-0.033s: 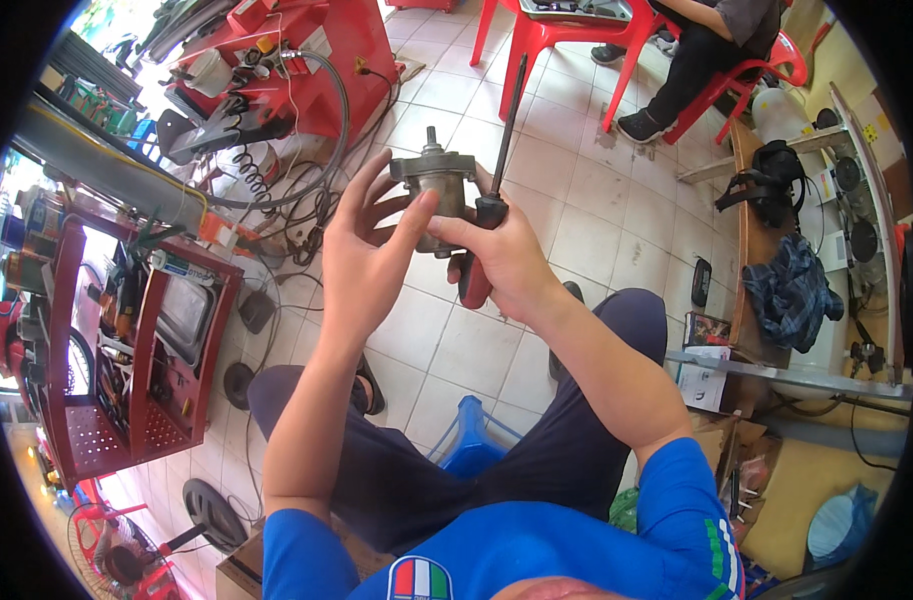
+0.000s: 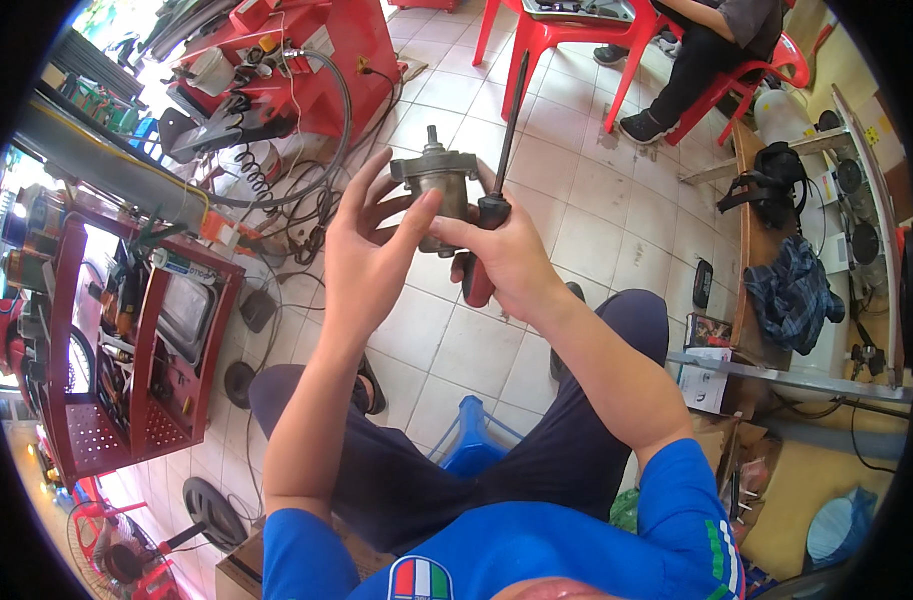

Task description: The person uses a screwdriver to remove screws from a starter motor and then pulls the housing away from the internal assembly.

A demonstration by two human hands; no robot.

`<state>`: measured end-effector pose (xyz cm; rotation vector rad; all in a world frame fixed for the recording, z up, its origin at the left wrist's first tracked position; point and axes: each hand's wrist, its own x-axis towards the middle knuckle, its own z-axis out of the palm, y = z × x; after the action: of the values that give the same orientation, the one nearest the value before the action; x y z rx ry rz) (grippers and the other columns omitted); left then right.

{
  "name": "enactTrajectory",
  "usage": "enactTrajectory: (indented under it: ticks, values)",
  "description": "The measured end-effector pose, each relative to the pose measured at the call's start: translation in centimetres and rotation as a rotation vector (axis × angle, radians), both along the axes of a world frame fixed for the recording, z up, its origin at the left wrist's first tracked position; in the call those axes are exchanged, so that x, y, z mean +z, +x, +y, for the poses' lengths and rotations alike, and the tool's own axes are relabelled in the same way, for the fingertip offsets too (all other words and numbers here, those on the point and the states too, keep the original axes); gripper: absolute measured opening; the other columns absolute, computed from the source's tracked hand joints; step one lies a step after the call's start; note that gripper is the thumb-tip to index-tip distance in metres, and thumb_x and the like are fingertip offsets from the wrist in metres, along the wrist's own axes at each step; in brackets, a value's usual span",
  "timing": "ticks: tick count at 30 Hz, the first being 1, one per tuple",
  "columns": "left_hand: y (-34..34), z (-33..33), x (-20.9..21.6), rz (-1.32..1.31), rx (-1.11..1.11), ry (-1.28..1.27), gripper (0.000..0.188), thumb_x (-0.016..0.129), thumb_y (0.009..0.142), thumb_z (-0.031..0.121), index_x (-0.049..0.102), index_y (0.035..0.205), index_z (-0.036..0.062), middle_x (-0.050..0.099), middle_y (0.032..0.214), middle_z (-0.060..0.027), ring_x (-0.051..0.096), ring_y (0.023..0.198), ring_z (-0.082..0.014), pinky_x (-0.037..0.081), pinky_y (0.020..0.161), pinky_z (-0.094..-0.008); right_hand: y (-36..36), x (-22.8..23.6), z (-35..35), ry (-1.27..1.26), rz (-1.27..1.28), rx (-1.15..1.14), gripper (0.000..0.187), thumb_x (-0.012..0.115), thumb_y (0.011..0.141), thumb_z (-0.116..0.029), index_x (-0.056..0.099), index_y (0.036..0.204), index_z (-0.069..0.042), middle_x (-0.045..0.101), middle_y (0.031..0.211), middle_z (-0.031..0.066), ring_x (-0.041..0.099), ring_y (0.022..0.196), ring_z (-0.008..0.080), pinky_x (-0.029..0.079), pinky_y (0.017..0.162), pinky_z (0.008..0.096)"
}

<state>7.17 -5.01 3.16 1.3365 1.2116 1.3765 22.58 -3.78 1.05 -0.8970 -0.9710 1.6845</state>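
Held up in front of me is a small motor [image 2: 444, 190], a dull metal cylinder with an eared flange and a short shaft pointing up. My left hand [image 2: 371, 235] wraps it from the left, its thumb across the front and its fingers behind. My right hand [image 2: 511, 245] grips a screwdriver [image 2: 492, 210] with a black and red handle, its long dark blade pointing up and slightly right. The right thumb also presses on the motor's lower body. Fingers behind the motor and handle are partly hidden.
A blue stool [image 2: 471, 440] stands between my legs. To the left are a red tool rack [image 2: 126, 440], a red machine [image 2: 346, 60] and cables on the tiles. Ahead, a person sits by a red table [image 2: 576, 35]. A wooden bench [image 2: 751, 280] with a checked cloth is at right.
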Motion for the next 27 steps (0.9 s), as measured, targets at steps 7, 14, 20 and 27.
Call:
enactTrajectory:
  ticks: [7,14,20,27]
  values:
    - [-0.2,0.5,-0.1,-0.064,-0.003,-0.028,0.078,0.085,0.080,0.025,0.045,0.141,-0.0028,0.066,0.115,-0.0200,0.065,0.105,-0.0215,0.057,0.081,-0.0318,-0.5,0.1,-0.2,0.133,-0.246,-0.047,0.095,0.087,0.077,-0.016,0.029,0.152,-0.004,0.067,0.094,0.0064,0.065,0.073,0.0100,0.049,0.051,0.0242]
    - [-1.2,0.8,-0.1,-0.143,-0.110,-0.151,0.067,0.082,0.083,0.020,0.050,0.138,-0.0016,0.068,0.113,-0.0184,0.068,0.100,-0.0212,0.057,0.081,-0.0321,-0.6,0.1,-0.5,0.303,-0.371,-0.075,0.107,0.092,0.070,-0.019,0.026,0.153,-0.003,0.065,0.099,0.0091,0.063,0.067,0.0098,0.049,0.048,0.0220]
    - [-1.5,1.2,-0.1,-0.461,-0.034,-0.210,0.067,0.078,0.088,0.021,0.045,0.142,-0.0004,0.066,0.118,-0.0197,0.066,0.108,-0.0240,0.056,0.089,-0.0355,-0.3,-0.5,0.1,0.195,-0.097,-0.141,0.111,0.090,0.074,-0.025,0.018,0.151,0.008,0.066,0.104,0.0145,0.069,0.084,0.0171,0.050,0.047,0.0239]
    - [-1.1,1.4,-0.7,-0.485,-0.074,-0.185,0.067,0.076,0.090,0.023,0.045,0.144,0.0011,0.066,0.120,-0.0190,0.064,0.113,-0.0230,0.048,0.100,-0.0359,-0.5,-0.5,0.3,-0.071,0.126,0.064,0.082,0.078,0.086,-0.037,0.035,0.147,-0.002,0.067,0.102,0.0107,0.069,0.078,0.0153,0.049,0.045,0.0260]
